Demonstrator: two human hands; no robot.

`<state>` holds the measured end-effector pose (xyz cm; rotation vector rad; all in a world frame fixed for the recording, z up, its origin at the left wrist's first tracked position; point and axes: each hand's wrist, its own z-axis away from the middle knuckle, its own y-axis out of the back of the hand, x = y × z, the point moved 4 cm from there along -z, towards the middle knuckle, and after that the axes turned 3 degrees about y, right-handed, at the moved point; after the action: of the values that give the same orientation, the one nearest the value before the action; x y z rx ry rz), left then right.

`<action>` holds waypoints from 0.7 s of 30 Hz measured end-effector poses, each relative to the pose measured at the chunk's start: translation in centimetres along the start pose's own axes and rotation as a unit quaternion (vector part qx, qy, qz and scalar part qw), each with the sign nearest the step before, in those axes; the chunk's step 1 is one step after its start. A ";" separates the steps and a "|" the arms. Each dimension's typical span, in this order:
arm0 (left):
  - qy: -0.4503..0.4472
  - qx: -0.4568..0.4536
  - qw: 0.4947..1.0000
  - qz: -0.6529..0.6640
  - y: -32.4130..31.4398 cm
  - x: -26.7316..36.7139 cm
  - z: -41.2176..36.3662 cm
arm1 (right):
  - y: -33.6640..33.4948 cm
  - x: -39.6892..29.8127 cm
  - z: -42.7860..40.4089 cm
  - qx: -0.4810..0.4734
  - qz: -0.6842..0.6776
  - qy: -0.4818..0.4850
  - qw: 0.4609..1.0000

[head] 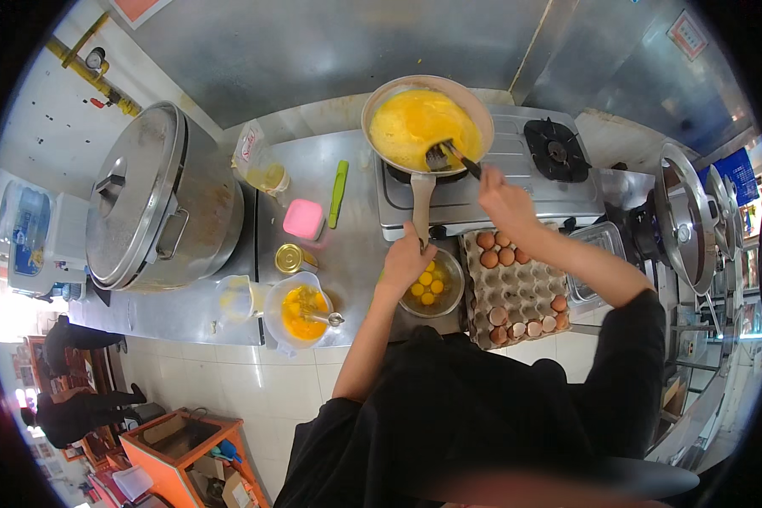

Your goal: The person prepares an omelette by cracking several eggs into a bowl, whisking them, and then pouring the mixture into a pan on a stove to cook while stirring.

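Observation:
My left hand (408, 259) grips the pale handle (422, 203) of a frying pan (476, 101). The pan sits over the left burner of a gas stove (505, 171). A layer of yellow egg (413, 120) covers most of its bottom. In my right hand (507, 200) is a spatula with a slotted black head (439, 157), which rests in the egg near the pan's front edge. Below my left hand, a metal bowl (454, 298) holds several cracked raw eggs with whole yolks. Beneath my right forearm lies a cardboard egg tray (514, 286) with whole brown eggs and empty shells.
On the steel counter (349, 254) stand a pitcher (273, 311) of beaten egg with a ladle, a tin can (295, 258), a pink-lidded box (303, 219), a green-handled tool (338, 193) and an oil container (267, 174). A large lidded pot (209, 222) stands left; a glass lid (679, 222) hangs right.

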<state>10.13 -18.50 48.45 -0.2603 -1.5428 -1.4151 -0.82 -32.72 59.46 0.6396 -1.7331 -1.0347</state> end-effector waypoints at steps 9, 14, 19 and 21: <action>-0.002 0.000 1.000 -0.003 -0.2 0.3 -0.2 | -5.9 2.4 -10.8 0.140 -0.142 -0.066 0.978; 0.004 0.002 1.000 -0.011 -0.1 0.1 -0.3 | -2.4 2.8 -8.1 0.157 -0.122 0.047 0.979; -0.013 0.021 1.000 -0.018 0.0 0.1 -0.2 | 0.9 5.0 -3.2 0.061 -0.075 0.145 0.985; -0.011 0.020 0.999 -0.022 0.1 0.2 -0.2 | 2.1 7.0 -2.6 0.058 -0.068 0.156 0.984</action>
<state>10.14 -18.72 48.63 -0.2207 -1.6023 -1.4183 -1.02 -38.16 65.03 0.9528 -1.4973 -0.8760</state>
